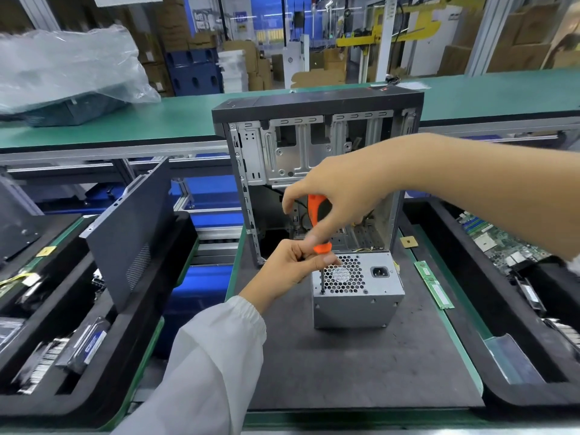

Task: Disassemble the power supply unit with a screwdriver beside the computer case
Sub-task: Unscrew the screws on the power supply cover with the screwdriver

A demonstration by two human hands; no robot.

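Head view: both hands grip the screwdriver [320, 227], right hand [339, 196] above left hand [295, 262], tip at the power supply unit's [357, 290] left top edge.

On a dark mat [361, 365] a grey power supply unit [357, 293] stands just before the open computer case [317, 171]; the right hand [339, 196] grips an orange-handled screwdriver [318, 224] upright, its tip at the unit's top left corner. The left hand [292, 265] pinches the shaft below the handle; a memory stick [433, 284] lies to the right.

one head-worn wide-angle view looks forward and down over the work surface [361, 365], close above both hands. it faces the open computer case [317, 171] squarely, with the warehouse background far behind.
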